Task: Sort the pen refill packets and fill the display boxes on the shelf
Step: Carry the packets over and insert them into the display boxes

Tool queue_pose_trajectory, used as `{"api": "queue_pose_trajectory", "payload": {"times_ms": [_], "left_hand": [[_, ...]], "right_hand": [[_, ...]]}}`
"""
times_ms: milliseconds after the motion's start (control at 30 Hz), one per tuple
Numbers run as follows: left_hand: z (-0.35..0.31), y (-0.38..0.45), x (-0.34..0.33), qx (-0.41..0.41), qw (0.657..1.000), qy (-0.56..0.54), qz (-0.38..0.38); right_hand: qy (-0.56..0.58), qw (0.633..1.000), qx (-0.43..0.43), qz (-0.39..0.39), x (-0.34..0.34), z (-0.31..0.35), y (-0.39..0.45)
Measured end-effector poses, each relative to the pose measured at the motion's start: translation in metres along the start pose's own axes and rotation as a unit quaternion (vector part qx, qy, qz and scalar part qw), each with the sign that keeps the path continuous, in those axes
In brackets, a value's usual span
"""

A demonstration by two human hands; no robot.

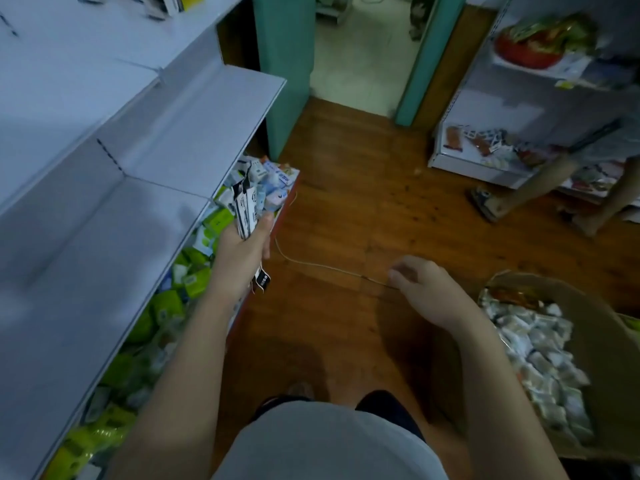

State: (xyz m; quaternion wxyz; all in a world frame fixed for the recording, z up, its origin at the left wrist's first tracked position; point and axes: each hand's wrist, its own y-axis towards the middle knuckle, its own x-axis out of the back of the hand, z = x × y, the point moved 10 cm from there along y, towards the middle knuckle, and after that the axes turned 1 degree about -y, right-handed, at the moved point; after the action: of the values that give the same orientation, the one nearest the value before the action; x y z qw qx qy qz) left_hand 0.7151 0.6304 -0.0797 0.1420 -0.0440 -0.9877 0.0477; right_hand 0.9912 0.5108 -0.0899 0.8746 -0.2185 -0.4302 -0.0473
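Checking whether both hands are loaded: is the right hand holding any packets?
No, the right hand hangs loosely curled above the floor with nothing in it; only the left hand grips packets.

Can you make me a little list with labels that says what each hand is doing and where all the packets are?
left hand: grips a bunch of refill packets, over the bottom shelf's edge
right hand: holds nothing, fingers loosely curled, over the wooden floor
bottom shelf: many green and white packets
cardboard box: on the person's right, full of white packets
white shelf boards: bare where visible
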Motion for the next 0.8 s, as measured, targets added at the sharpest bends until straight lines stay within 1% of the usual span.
{"api": "queue_pose_trajectory", "payload": {"times_ms": [167,300,400,500,600,700,800], "left_hand": [[-0.004,0.077,-0.009,0.009,0.999,-0.047,0.014],[-0.002,0.132,-0.015,0.028,0.998,-0.046,-0.016],[-0.013,0.177,-0.027,0.023,0.999,-0.025,-0.032],[-0.030,0.224,-0.033,0.024,0.997,-0.034,-0.067],[-0.055,0.265,-0.039,0.008,0.996,-0.006,-0.086],[-0.072,0.305,-0.038,-0.001,0.994,-0.028,-0.107],[-0.094,0.342,-0.037,-0.016,0.992,-0.041,-0.116]], "right_hand": [[-0.009,1.000,0.012,0.027,0.007,0.023,0.078],[-0.020,0.997,0.032,0.063,0.014,0.036,0.148],[-0.014,0.996,0.044,0.078,0.028,0.043,0.205],[-0.030,0.991,0.075,0.104,0.044,0.058,0.271],[-0.026,0.987,0.109,0.115,0.066,0.078,0.330],[-0.014,0.982,0.150,0.114,0.090,0.107,0.382],[0.017,0.973,0.207,0.104,0.109,0.151,0.421]]}}
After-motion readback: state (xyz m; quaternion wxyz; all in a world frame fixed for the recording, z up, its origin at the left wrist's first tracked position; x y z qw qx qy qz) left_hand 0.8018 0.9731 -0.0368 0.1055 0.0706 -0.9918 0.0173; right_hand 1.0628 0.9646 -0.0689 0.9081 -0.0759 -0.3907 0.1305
